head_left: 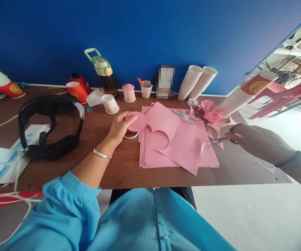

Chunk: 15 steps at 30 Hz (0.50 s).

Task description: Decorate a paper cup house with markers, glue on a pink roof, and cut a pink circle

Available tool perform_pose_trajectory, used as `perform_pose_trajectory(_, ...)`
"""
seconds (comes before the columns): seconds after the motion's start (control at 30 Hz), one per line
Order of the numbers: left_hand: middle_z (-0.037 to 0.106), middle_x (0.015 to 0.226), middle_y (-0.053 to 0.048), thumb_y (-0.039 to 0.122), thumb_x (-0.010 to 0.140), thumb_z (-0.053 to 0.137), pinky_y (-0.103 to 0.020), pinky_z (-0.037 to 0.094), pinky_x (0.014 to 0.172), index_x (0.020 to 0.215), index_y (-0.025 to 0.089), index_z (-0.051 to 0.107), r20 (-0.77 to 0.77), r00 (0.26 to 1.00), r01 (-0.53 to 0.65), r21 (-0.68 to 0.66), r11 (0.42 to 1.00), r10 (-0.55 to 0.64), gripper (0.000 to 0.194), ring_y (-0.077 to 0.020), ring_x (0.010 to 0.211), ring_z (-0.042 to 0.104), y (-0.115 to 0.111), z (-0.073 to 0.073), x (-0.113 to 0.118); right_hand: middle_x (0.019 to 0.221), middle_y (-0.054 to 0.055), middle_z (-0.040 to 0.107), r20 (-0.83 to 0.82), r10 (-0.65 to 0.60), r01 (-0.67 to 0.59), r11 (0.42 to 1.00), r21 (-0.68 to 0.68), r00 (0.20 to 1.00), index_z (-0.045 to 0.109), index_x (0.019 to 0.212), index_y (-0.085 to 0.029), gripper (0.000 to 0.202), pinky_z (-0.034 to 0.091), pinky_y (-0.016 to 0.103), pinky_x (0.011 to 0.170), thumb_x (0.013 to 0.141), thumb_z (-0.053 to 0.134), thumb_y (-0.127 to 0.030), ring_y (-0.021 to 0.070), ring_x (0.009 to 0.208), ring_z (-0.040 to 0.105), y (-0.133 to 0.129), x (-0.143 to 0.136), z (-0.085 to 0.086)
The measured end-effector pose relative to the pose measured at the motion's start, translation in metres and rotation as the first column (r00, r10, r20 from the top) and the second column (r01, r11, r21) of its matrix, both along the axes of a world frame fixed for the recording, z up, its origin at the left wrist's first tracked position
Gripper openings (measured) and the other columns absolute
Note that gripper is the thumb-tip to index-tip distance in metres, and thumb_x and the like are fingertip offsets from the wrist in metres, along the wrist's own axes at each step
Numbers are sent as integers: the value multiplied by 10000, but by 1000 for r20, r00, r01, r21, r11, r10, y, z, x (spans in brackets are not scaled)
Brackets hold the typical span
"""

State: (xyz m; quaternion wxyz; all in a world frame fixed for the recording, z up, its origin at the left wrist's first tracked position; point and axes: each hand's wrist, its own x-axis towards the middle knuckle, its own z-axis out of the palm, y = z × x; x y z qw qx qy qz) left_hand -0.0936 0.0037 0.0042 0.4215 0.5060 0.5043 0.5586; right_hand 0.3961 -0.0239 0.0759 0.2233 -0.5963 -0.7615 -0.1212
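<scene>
A round pink paper disc (137, 122) is pinched between the thumb and fingers of my left hand (119, 127), over a white ring (131, 136) lying on the table. My right hand (250, 139) is closed on scissors (220, 140), which are blurred and point left above the right side of the pink paper sheets (155, 157). The sheets lie in an untidy stack, and the upper one has a round cut-out at its edge. Two pens (184, 116) rest on top of the stack. Crumpled pink scraps (214, 116) sit beyond my right hand.
Along the blue wall stand a bottle (105, 75), a paper cup (110, 104), a cup with a pink cone top (129, 93), a cup holding pens (146, 90) and stacked cups (191, 82). A black headset (52, 153) and white cables are at the left.
</scene>
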Motion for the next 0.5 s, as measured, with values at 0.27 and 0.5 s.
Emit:
perform_pose_trajectory(0.27,739,834,-18,496,693,871,-289,477,737,852,200,759,105,988,125,-89,988,-115,354,-172,788,629,-1,0,1,1118,72,779,23,381,-379,923,-70,924,619,1219,-295,269,624,401,759,969,575,-205,255,921,757,-56,-102,-32)
perform_pose_trajectory(0.5,771,894,-21,466,759,866,-300,483,746,875,194,776,72,955,295,-151,943,-287,309,-171,809,640,-7,5,-3,816,67,691,282,614,-608,785,-118,737,676,1040,-185,276,551,348,517,950,464,-32,218,706,673,-91,-178,-45)
